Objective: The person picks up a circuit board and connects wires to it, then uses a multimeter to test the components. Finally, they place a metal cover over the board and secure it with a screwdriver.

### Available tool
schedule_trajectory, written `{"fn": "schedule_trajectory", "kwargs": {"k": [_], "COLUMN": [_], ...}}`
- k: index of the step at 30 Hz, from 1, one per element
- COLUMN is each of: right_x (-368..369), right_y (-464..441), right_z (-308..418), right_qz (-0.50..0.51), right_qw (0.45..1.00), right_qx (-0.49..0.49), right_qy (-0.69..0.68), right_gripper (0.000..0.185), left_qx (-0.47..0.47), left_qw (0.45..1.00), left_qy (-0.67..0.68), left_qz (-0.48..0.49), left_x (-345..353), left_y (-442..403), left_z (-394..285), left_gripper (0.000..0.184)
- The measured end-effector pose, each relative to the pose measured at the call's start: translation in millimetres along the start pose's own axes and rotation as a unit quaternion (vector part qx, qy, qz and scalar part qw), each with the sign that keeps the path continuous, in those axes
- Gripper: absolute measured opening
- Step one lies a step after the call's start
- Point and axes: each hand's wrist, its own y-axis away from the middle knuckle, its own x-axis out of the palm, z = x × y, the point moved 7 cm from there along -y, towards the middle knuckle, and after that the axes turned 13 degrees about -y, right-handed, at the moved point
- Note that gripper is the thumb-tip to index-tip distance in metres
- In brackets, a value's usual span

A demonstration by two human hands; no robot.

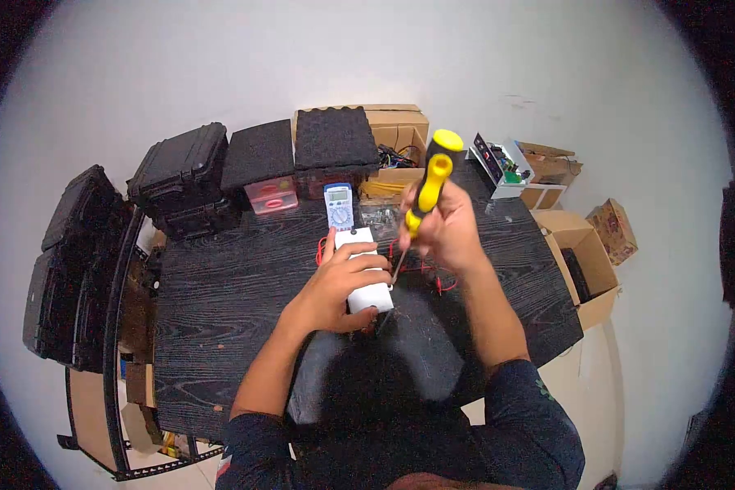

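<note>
A white rectangular box (368,296) lies on the dark wood-grain table, and my left hand (341,282) is wrapped over it, thumb near its lower end and fingers across its top. My right hand (449,227) grips a yellow and black screwdriver (434,181) by the lower part of its handle. The shaft points down and its tip is beside the right edge of the box; whether it touches is too small to tell. Just behind the box stands a blue and white multimeter (339,207). Red wires (443,282) lie to the right of the box, partly behind my right hand.
Black hard cases (180,167) stand at the left. Small drawers (273,196) and foam-topped boxes (335,139) line the back. An open cardboard box (600,282) is at the right edge. At the back right is a white unit with a circuit board (513,176).
</note>
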Motion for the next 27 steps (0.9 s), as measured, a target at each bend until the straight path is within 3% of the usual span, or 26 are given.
{"fn": "schedule_trajectory", "kwargs": {"k": [3, 6, 9, 15, 19, 22, 24, 25, 27], "right_x": [-71, -152, -240, -272, -256, -204, -164, -144, -105], "right_y": [-16, -12, 11, 56, 60, 60, 70, 79, 99], "right_z": [-11, -35, -77, -116, -111, -88, -92, -102, -121], "right_qz": [-0.107, -0.17, -0.178, -0.209, -0.215, -0.187, -0.136, -0.117, -0.039], "right_qw": [0.988, 0.934, 0.799, 0.713, 0.686, 0.726, 0.813, 0.868, 0.907], "right_qx": [0.013, 0.04, 0.063, 0.216, 0.205, 0.02, 0.024, 0.101, 0.143], "right_qy": [0.113, 0.312, 0.571, 0.633, 0.664, 0.662, 0.566, 0.472, 0.394], "right_gripper": [0.03, 0.026, 0.035, 0.043, 0.039, 0.031, 0.025, 0.024, 0.032], "left_qx": [-0.014, -0.017, -0.021, -0.037, -0.045, -0.049, -0.055, -0.061, -0.074], "left_qw": [1.0, 0.999, 0.999, 0.997, 0.996, 0.996, 0.997, 0.997, 0.996], "left_qy": [0.009, -0.002, -0.011, -0.042, -0.04, -0.037, -0.028, -0.018, -0.004], "left_qz": [0.021, 0.028, 0.022, 0.053, 0.073, 0.061, 0.05, 0.049, 0.052], "left_x": [0, -2, -5, -9, -11, -14, -15, -15, -15], "left_y": [0, 1, -1, -2, -1, 1, 4, 6, 11], "left_z": [0, 1, -1, -3, -4, -1, 0, 1, 4], "left_gripper": [0.064, 0.068, 0.075, 0.076, 0.074, 0.069, 0.068, 0.07, 0.071]}}
